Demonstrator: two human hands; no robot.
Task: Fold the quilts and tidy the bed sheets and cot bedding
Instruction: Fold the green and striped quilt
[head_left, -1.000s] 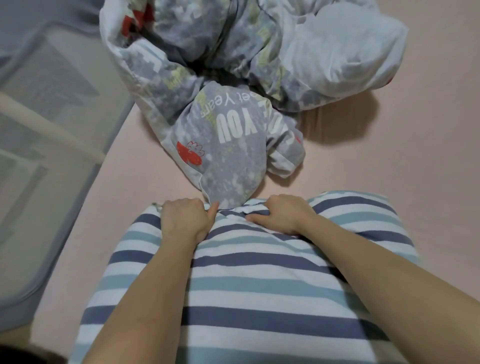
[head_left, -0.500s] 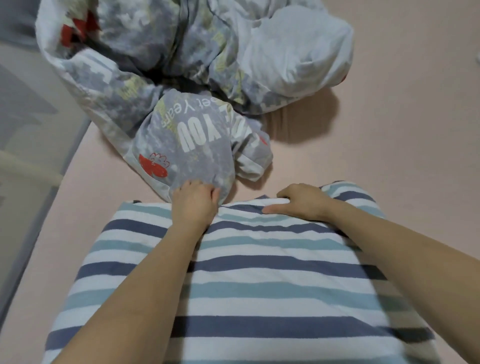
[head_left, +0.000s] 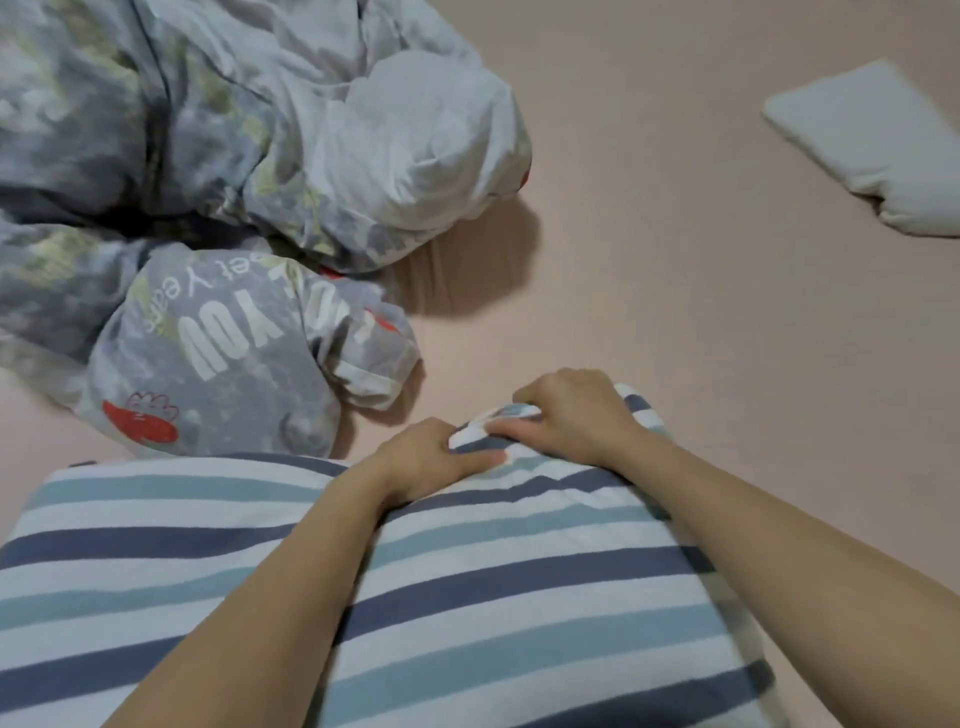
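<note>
Gripping the far right corner of the striped quilt (head_left: 467, 597), both hands work close together, nearly touching. The right hand (head_left: 576, 415) has its fingers curled over a raised fold of the striped fabric, bunching it beneath the palm. The left hand (head_left: 431, 457) lies just beside it, thumb stretched along the quilt's edge toward the right hand and fingers tucked down into the cloth, pinching the same fold from the other side. Both forearms reach forward across the quilt, which spreads out beneath and behind the hands in white, light blue and navy bands, lying flat apart from the pinched corner.

Just beyond the left hand, and touching the striped quilt's far edge, sits a crumpled grey patterned quilt (head_left: 218, 332) with white lettering and a red shape printed on it. It heaps up further out to the left, with a plain white underside bulging ahead of the hands.

Everything rests on a pale pink bed sheet (head_left: 701, 322), smooth ahead of and to the right of the right hand. Well apart, far out beyond the right hand, lies a folded white cloth (head_left: 872, 150).
</note>
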